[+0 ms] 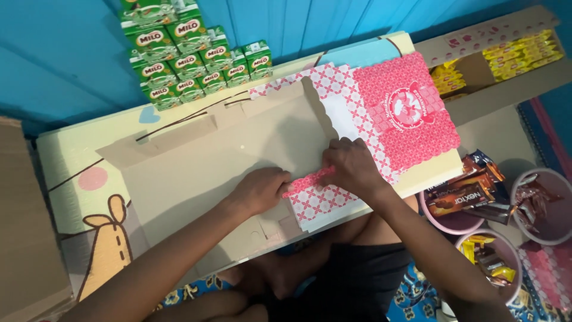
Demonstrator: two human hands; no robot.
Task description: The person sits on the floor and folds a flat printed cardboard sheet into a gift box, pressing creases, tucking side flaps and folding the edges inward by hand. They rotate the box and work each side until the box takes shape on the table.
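Note:
A flat cardboard box blank, plain tan inside and pink-and-white patterned outside, lies unfolded on a low table. My left hand presses on the tan inner face near the front edge. My right hand pinches a narrow pink patterned flap and folds it up along a crease. The bright pink panel with a round white print extends to the right of my right hand.
Several green drink cartons are stacked at the table's back edge. Pink bowls of wrapped snacks stand at the right. Yellow packets fill an open box at the back right. A brown cardboard sheet lies left.

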